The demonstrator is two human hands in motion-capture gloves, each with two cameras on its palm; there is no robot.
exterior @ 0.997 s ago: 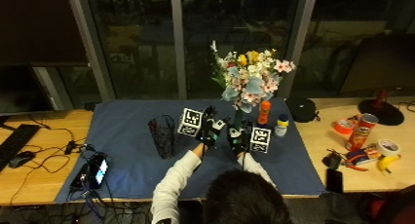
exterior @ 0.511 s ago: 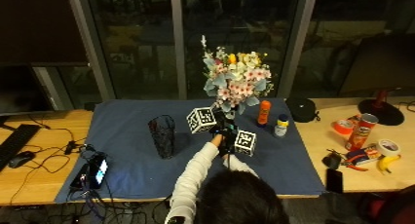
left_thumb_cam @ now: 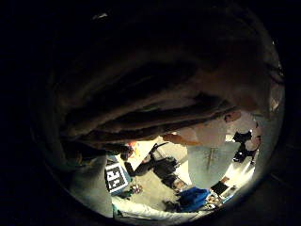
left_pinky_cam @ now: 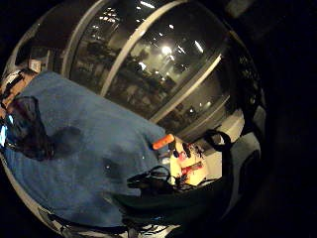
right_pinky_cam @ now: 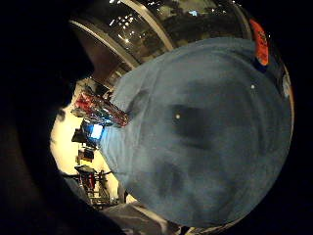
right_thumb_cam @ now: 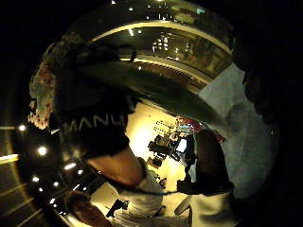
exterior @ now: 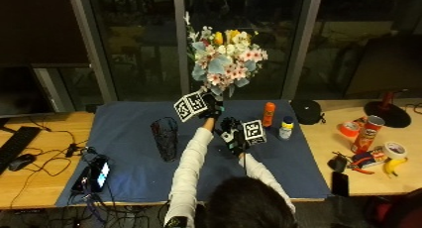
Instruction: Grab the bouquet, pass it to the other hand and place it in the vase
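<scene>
In the middle of the outside view the left hand (exterior: 210, 108) is raised, its fingers curled round the stems of the bouquet (exterior: 224, 61), whose flowers stand above it toward the top centre. The right hand (exterior: 235, 134) sits just lower right, apart from the stems; whether its fingers are curled I cannot tell. The dark vase (exterior: 165, 138) stands lower left on the blue cloth (exterior: 131, 134).
</scene>
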